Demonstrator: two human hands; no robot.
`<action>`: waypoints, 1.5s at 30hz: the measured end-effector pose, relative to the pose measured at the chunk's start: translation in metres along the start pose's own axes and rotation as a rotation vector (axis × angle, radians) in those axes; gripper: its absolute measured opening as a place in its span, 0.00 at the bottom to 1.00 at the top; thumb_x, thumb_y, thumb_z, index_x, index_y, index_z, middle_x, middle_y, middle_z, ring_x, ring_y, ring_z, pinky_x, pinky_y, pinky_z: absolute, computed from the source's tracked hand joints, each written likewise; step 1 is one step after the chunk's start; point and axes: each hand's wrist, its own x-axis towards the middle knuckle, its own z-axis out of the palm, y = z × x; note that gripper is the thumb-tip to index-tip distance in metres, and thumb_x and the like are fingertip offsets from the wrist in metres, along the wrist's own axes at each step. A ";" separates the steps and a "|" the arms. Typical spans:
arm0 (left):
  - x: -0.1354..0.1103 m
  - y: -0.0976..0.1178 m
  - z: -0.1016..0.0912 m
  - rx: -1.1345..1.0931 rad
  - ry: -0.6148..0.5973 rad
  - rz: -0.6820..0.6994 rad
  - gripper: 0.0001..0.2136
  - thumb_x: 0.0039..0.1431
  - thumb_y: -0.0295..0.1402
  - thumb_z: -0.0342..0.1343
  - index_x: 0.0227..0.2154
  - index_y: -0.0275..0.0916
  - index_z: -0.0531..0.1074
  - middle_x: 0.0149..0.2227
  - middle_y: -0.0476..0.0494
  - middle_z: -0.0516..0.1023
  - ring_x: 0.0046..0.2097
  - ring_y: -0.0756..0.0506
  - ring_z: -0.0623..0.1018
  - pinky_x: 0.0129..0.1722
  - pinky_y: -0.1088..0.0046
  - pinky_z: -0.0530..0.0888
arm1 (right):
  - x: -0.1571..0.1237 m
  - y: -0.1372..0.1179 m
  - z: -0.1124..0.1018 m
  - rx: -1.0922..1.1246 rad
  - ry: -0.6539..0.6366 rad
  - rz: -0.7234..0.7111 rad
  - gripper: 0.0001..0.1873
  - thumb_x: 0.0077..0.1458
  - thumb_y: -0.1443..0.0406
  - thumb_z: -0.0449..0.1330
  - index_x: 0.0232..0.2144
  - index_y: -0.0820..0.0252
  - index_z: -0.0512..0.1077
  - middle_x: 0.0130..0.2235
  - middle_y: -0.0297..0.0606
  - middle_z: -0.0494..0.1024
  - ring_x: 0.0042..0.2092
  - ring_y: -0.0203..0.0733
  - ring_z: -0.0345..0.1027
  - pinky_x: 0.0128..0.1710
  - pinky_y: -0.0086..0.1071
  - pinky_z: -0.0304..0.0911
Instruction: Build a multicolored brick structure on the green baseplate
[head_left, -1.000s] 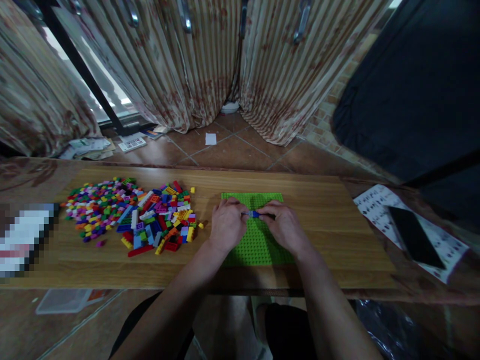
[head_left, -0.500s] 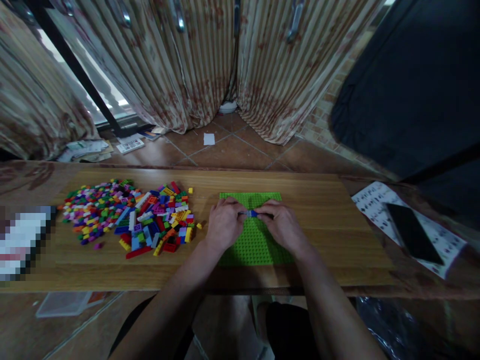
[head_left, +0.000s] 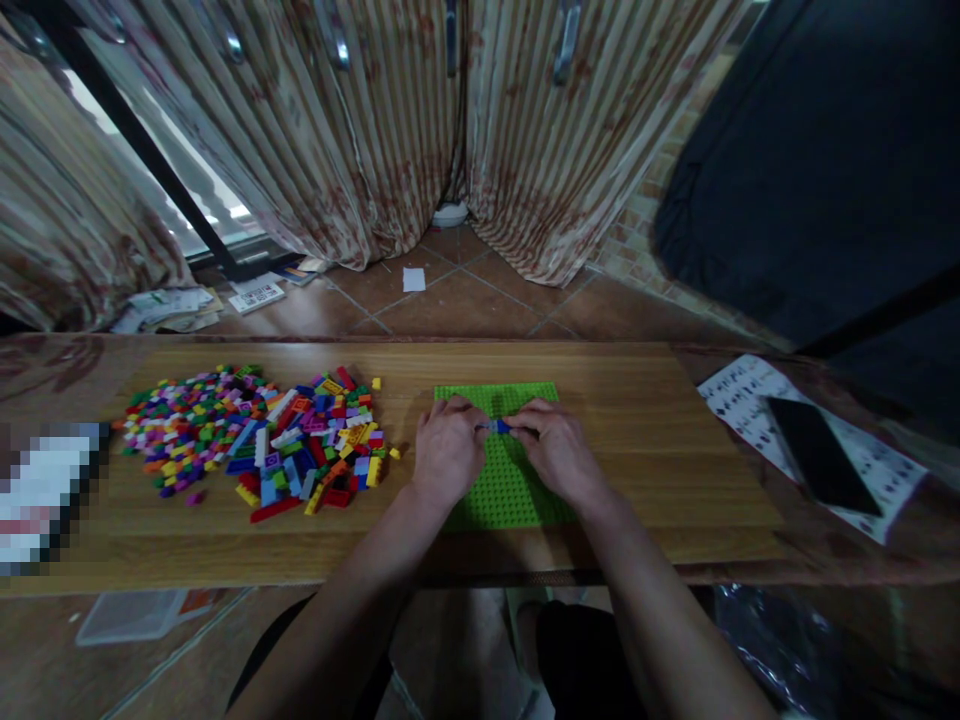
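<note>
My left hand (head_left: 446, 452) and my right hand (head_left: 559, 455) meet over the middle of a green studded baseplate (head_left: 504, 490) on a wooden board. Both are curled in a pinch on a small blue brick piece (head_left: 501, 426), held between their fingertips just above the plate. A light end of the piece shows on the left-hand side. The hands cover the plate's centre, and whether the piece touches the studs is hidden.
A wide pile of small mixed-colour bricks (head_left: 255, 432) lies on the wooden board (head_left: 645, 440) to the left. A black phone (head_left: 817, 455) rests on a printed sheet (head_left: 739, 395) at the right. A blurred-out object (head_left: 41, 495) is at far left. Curtains and tiled floor lie beyond.
The hands stay pinched on the blue piece over the plate. Only the view has drifted slightly, moving everything a little left and up in the picture.
</note>
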 end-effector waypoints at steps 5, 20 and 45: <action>-0.002 0.000 0.002 0.016 0.004 0.012 0.07 0.61 0.31 0.54 0.37 0.45 0.78 0.44 0.47 0.78 0.48 0.41 0.74 0.45 0.63 0.70 | -0.002 0.000 0.003 -0.014 0.030 0.012 0.11 0.53 0.74 0.63 0.34 0.54 0.81 0.34 0.38 0.77 0.39 0.43 0.69 0.42 0.37 0.65; -0.005 -0.002 0.005 -0.034 0.036 0.009 0.07 0.62 0.32 0.55 0.39 0.45 0.77 0.47 0.47 0.77 0.49 0.41 0.73 0.47 0.61 0.69 | -0.004 0.004 0.009 -0.020 0.073 -0.024 0.10 0.54 0.73 0.63 0.35 0.55 0.81 0.36 0.39 0.77 0.41 0.44 0.68 0.44 0.38 0.65; -0.010 -0.004 0.007 -0.026 0.060 0.011 0.09 0.62 0.33 0.54 0.42 0.46 0.77 0.47 0.45 0.75 0.49 0.41 0.72 0.48 0.61 0.69 | -0.013 0.008 0.014 -0.016 0.095 0.071 0.12 0.60 0.60 0.57 0.39 0.51 0.81 0.39 0.40 0.76 0.44 0.46 0.67 0.48 0.42 0.62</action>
